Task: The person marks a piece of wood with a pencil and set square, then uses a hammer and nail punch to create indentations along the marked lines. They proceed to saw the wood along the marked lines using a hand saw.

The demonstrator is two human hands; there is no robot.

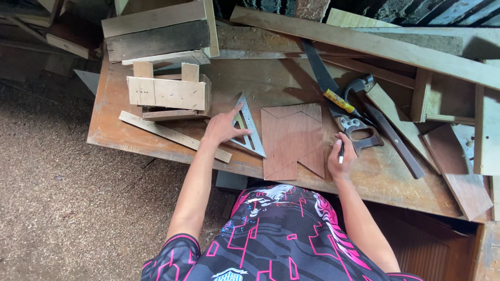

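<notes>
The left hand [223, 126] lies spread on the metal triangular square [249, 130], fingers loosely open and pressing its left edge, index finger stretched toward the apex; it grips nothing, only rests flat on the tool. The right hand [341, 155] is curled around a pen [341, 154], dark with a pale tip, held upright between thumb and fingers; the fist sits on the workbench [120, 130] just right of the plywood piece [291, 139]. That piece lies flat between the two hands, touching the square's right edge on one side and near the right hand on the other; it is reddish-brown, with a square top marked by a faint pencilled line and a bottom cut into a notch with two points. Beyond the right hand lie a hand saw [338, 104] and a yellow-handled tool [339, 101]; a small wooden box [169, 93] stands beyond the left hand.
</notes>
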